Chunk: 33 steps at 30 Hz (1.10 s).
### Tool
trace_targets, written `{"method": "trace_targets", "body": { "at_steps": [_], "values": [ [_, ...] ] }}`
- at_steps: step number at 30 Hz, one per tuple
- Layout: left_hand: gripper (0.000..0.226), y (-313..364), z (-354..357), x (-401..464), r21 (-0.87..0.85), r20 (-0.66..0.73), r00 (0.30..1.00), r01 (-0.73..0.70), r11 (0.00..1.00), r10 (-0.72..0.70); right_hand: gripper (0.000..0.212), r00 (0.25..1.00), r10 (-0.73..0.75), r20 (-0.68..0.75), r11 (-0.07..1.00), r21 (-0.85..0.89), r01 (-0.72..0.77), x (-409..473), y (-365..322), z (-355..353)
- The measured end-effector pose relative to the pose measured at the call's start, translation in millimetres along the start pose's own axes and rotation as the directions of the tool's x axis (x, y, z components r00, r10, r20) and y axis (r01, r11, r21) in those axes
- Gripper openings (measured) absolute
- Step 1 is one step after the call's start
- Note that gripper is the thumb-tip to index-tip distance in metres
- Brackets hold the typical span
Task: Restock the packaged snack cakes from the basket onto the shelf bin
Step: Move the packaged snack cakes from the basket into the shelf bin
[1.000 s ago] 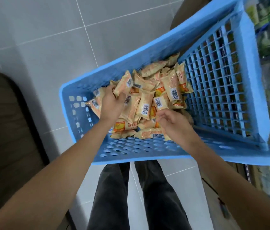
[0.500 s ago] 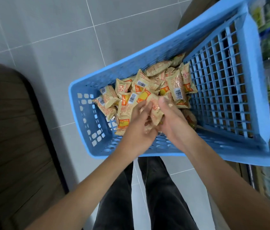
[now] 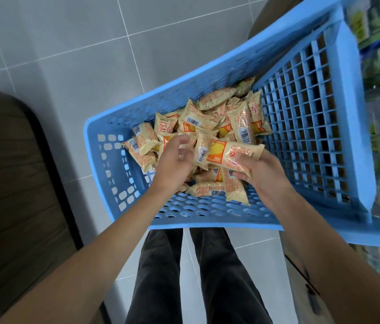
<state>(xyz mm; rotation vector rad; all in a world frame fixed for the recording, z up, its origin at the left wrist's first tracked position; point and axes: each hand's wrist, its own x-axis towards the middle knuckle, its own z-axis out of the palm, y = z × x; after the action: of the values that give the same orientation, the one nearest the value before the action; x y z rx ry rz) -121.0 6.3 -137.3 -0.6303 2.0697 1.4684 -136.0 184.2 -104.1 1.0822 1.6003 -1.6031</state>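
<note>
Grey floor tiles (image 3: pixel 67 43) lie under everything. Right hand (image 3: pixel 258 174) clamps a bunch of snack cakes (image 3: pixel 225 155); left hand (image 3: pixel 176 160) hovers beside them with fingers loosely curled, empty. Best to gather crinkly, slippery wrappers side by side before lifting from the perforated blue plastic basket (image 3: pixel 207 213).

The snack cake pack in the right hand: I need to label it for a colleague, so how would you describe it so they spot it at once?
Start at the blue basket and its heap of snack cake packs. At the heap's near edge, the right hand holds one pack lying crosswise. Unlike its neighbours it is lifted above the pile, with its orange-and-yellow picture panel facing up.
</note>
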Motion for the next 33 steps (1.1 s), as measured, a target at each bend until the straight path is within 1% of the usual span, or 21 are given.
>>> {"method": "trace_targets", "body": {
  "at_steps": [2,4,7,9,11,12,14,15,17,18,21,23,25,26,27,28,29,30,31,32,33],
  "values": [
    [0.032,13,10,5,-0.047,0.073,0.995,-0.062,0.997,0.065,0.024,0.998,0.008,0.056,0.999,-0.034,-0.006,1,-1,-4],
    [0.031,23,18,9,-0.068,0.144,0.987,-0.060,0.996,0.070,0.023,0.997,-0.009,0.083,0.996,-0.091,0.016,1,0,-8],
    [0.021,28,22,13,0.002,0.233,0.971,-0.056,0.998,0.054,0.025,0.998,-0.053,0.041,0.993,-0.100,0.057,1,2,-10],
    [0.013,26,21,13,0.014,0.248,0.968,-0.054,0.998,0.049,0.028,0.998,-0.064,0.013,0.996,-0.057,0.065,1,5,-11],
    [0.010,22,17,10,-0.040,0.283,0.959,-0.007,0.999,0.017,0.036,0.999,-0.052,-0.018,0.998,0.039,0.052,1,8,-11],
    [0.012,21,17,7,-0.062,0.326,0.945,0.017,0.998,0.004,0.035,0.999,-0.049,-0.024,0.994,0.094,0.051,0,9,-11],
    [0.018,20,20,-1,-0.048,0.414,0.910,0.036,0.998,-0.013,0.028,0.998,-0.064,-0.013,0.981,0.180,0.065,0,11,-10],
    [0.021,18,23,-4,-0.040,0.431,0.902,0.043,0.998,-0.022,0.026,0.998,-0.065,-0.004,0.977,0.204,0.065,-1,12,-10],
    [0.023,15,29,-10,-0.078,0.406,0.913,0.072,0.994,-0.034,0.025,0.998,-0.056,0.018,0.979,0.197,0.051,-1,12,-10],
    [0.022,14,32,-12,-0.128,0.374,0.926,0.099,0.987,-0.044,0.023,0.998,-0.052,0.030,0.987,0.155,0.047,-2,11,-11],
    [0.015,14,39,-17,-0.321,0.279,0.952,0.212,0.923,-0.122,0.017,0.993,-0.012,0.118,0.998,-0.066,0.020,-3,9,-14],
    [0.017,14,43,-19,-0.402,0.253,0.954,0.255,0.879,-0.161,0.025,0.985,0.047,0.165,0.981,-0.193,-0.015,-4,10,-14],
    [0.018,13,43,-20,-0.456,0.291,0.939,0.305,0.836,-0.184,0.035,0.987,0.072,0.146,0.980,-0.193,-0.043,-3,10,-14],
    [0.016,12,42,-19,-0.450,0.320,0.929,0.322,0.833,-0.187,0.036,0.989,0.064,0.130,0.986,-0.159,-0.043,-3,9,-13],
    [0.012,13,40,-17,-0.398,0.323,0.927,0.316,0.861,-0.191,0.035,0.993,0.045,0.109,0.990,-0.139,-0.029,-2,9,-12],
    [0.011,13,36,-12,-0.306,0.281,0.939,0.281,0.909,-0.196,0.034,0.996,0.023,0.081,0.990,-0.141,-0.012,-1,8,-12],
    [0.015,11,32,-6,-0.203,0.183,0.962,0.237,0.950,-0.201,0.035,0.999,0.006,0.052,0.989,-0.151,0.002,0,8,-11],
    [0.023,8,25,3,-0.106,0.031,0.981,0.196,0.975,-0.194,0.036,1.000,-0.007,0.027,0.987,-0.163,0.011,2,7,-11],
    [0.030,6,17,12,-0.033,-0.127,0.978,0.164,0.986,-0.167,0.036,1.000,-0.019,0.010,0.983,-0.180,0.020,4,7,-11],
    [0.035,2,7,22,0.031,-0.257,0.959,0.130,0.991,-0.118,0.035,0.999,-0.035,-0.002,0.977,-0.208,0.034,6,7,-11],
    [0.039,-3,-1,34,0.098,-0.333,0.940,0.107,0.989,-0.069,0.032,0.999,-0.053,-0.009,0.968,-0.246,0.049,8,7,-11]
  ]
}}
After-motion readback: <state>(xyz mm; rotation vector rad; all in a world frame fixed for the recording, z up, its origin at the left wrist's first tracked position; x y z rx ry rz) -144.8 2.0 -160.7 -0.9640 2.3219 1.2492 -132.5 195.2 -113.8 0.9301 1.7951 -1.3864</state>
